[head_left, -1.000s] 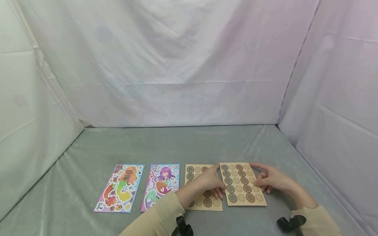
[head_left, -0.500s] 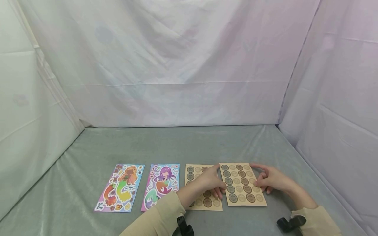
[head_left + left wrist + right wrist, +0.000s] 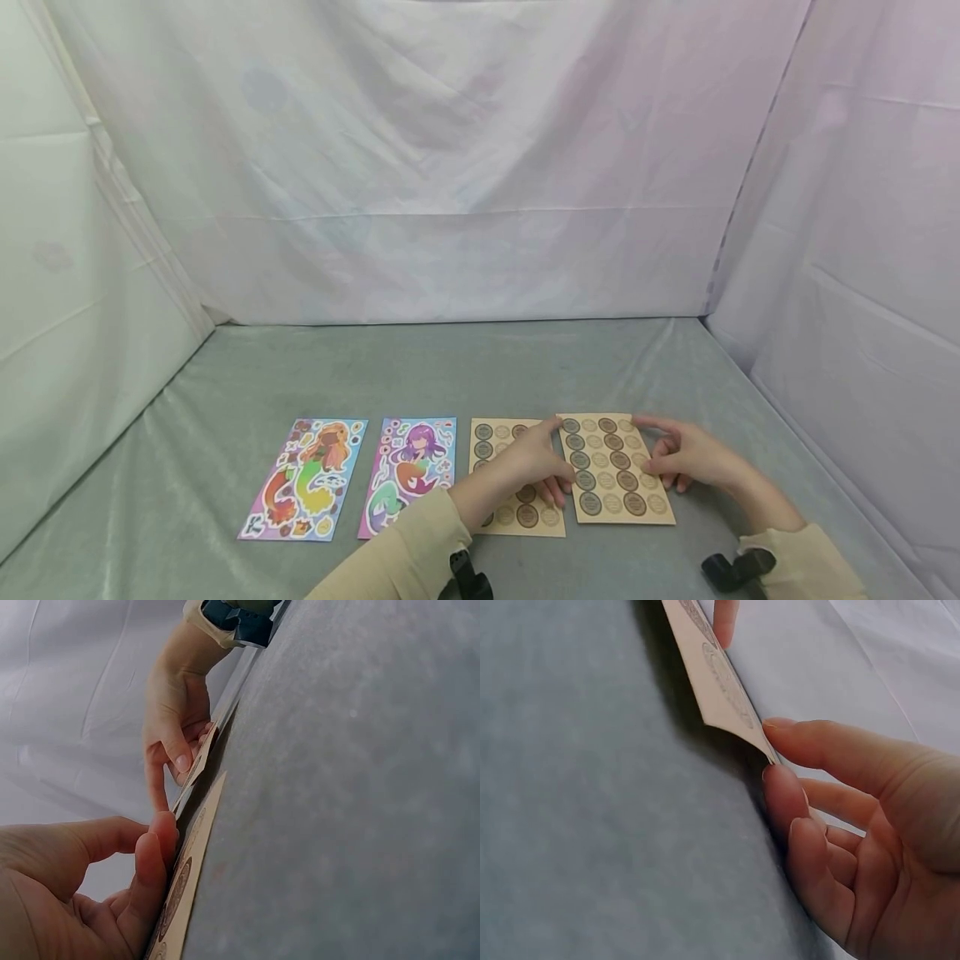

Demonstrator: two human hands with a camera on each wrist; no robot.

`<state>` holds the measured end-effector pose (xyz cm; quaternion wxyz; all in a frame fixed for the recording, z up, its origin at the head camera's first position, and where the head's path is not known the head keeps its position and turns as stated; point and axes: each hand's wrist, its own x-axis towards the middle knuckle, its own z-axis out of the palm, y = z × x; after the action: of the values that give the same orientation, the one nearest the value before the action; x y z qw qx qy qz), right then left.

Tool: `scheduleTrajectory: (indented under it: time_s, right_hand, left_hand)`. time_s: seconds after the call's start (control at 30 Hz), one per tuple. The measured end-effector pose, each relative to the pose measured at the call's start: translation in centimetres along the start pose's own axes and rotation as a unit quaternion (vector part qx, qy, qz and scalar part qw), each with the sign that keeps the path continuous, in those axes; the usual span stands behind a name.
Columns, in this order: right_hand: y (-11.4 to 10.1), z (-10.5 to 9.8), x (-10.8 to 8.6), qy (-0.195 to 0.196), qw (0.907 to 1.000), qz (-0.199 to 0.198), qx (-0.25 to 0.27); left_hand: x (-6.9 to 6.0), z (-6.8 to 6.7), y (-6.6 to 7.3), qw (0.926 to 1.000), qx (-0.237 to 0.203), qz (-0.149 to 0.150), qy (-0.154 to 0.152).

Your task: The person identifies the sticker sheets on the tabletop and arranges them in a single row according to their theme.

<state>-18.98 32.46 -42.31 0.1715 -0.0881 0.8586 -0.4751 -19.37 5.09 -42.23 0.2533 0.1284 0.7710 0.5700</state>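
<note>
A tan sheet of round stickers, printed in dark and light circles, lies between both hands, slightly raised at its near right corner in the right wrist view. My left hand holds its left edge, index finger at the upper corner and thumb lower down. On the opposite edge my right hand pinches the sheet between thumb and a finger underneath, its index finger reaching to the top corner. Beneath my left hand lies a second tan sticker sheet, partly covered by the hand and wrist.
To the left are two colourful mermaid sticker sheets, the nearer one partly hidden by the left sleeve. All sheets form a row on a grey cloth-covered table. White curtains enclose the back and sides.
The held tan sheet has shifted very slightly to the left along with the right hand. The other sheets stay where they were.
</note>
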Motion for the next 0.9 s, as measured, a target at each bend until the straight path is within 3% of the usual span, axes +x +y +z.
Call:
scheduleTrajectory:
  time_s: [0.47,0.9]
  right_hand:
    - [-0.09,0.22,0.04,0.018,0.9988,-0.018,-0.042]
    - [-0.02,0.5,0.37,0.029,0.9978,-0.007,-0.058]
  left_hand:
    - [-0.1,0.02,0.05,0.9999,0.008,0.007,-0.001]
    - [0.06,0.07,0.06,1.0,0.004,0.0,0.001]
